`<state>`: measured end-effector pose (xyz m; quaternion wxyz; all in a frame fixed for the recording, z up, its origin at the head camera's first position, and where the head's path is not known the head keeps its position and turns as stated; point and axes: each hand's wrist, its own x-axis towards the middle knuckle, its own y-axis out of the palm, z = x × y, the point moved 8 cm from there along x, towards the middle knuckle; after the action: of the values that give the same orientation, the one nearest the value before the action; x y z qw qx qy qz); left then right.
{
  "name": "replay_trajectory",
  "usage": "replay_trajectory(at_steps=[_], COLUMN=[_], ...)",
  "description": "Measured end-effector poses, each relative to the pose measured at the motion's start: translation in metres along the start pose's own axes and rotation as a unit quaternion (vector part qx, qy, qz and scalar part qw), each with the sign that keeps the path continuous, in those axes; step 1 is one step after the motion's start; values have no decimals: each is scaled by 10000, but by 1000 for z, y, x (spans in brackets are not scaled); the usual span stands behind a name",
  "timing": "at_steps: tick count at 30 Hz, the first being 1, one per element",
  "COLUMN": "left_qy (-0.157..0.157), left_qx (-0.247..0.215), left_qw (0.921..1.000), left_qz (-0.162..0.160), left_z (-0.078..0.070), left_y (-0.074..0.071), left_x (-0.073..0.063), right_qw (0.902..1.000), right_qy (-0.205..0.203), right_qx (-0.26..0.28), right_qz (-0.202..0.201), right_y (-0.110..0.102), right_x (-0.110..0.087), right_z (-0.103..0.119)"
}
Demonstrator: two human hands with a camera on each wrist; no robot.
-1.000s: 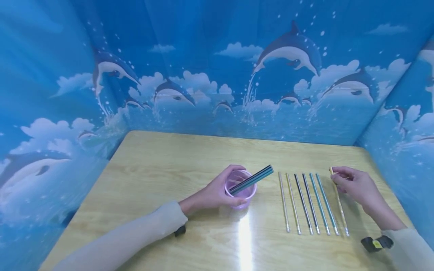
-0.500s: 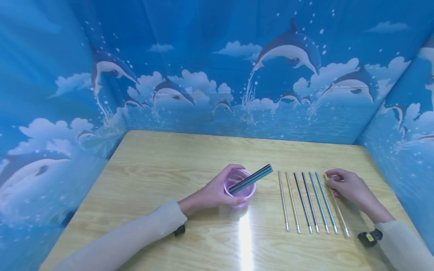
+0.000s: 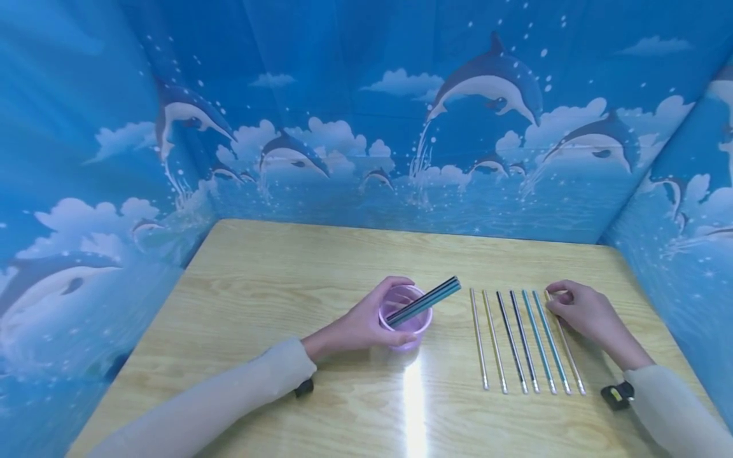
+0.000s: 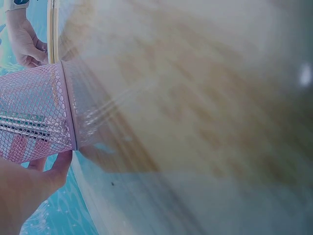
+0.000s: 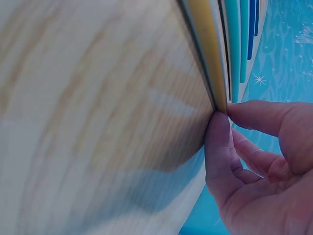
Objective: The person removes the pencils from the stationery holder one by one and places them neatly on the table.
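Observation:
My left hand (image 3: 361, 324) grips a pink mesh pencil cup (image 4: 34, 90), fingers and thumb round its side, on the table. Several dark and teal pencils (image 3: 426, 301) lean out of the cup toward the right. At the right, my right hand (image 3: 590, 315) pinches the far end of a yellow pencil (image 5: 208, 46) between thumb and index finger. That pencil is the rightmost of a row lying side by side. To its left come two teal pencils (image 3: 539, 340), two dark blue pencils (image 3: 518, 340), a yellow pencil (image 3: 495, 340) and a pale pinkish pencil (image 3: 478, 337).
The light wood table (image 3: 275, 273) has a bright reflection in front of the cup. Blue curtains (image 3: 343, 76) printed with dolphins enclose its back and sides. A black wrist device (image 3: 617, 395) sits by the right sleeve.
My right hand has moved left with the yellow pencil, bringing it closer to the teal ones and into line with the row. My left hand and the cup have stayed put.

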<state>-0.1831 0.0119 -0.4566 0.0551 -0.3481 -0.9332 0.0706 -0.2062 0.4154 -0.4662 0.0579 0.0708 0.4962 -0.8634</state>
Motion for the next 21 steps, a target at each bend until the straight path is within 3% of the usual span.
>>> replay_trajectory(at_steps=[13,21], left_qy=[-74,-98], left_qx=[24,-3], left_qw=[10000,10000], left_qz=[-8,-1], left_z=[1,-1], left_y=[0,0], left_x=[0,-1], right_qw=[9995,9947], right_qy=[269,279], right_qx=[191,943], right_qz=[-3,-303], right_y=[0,0], right_x=[-5,-20], right_z=[-5,4])
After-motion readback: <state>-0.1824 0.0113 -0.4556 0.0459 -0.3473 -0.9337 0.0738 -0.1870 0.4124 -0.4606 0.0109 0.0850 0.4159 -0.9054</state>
